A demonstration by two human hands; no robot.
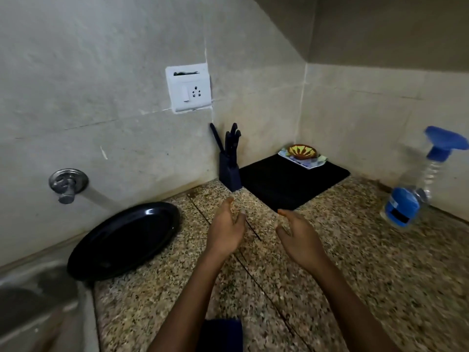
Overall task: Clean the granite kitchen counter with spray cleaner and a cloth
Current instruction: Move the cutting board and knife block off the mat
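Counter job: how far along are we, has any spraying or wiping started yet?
Nothing looks done: the counter shows no wet patches or foam that I can make out. Nothing is in hand: the left hand and right hand hover over it, holding nothing. The spray bottle stands untouched at the right. A dark blue thing at the near edge may be the cloth; I cannot tell. Spraying and wiping remain, perhaps around the plate.

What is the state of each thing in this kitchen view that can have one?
Left hand: open, holding nothing.
Right hand: open, holding nothing.
Spray bottle: upright on the granite counter, untouched.
Black plate: empty, by the sink.
Knife block: upright, knives in.
Tap: no water running.
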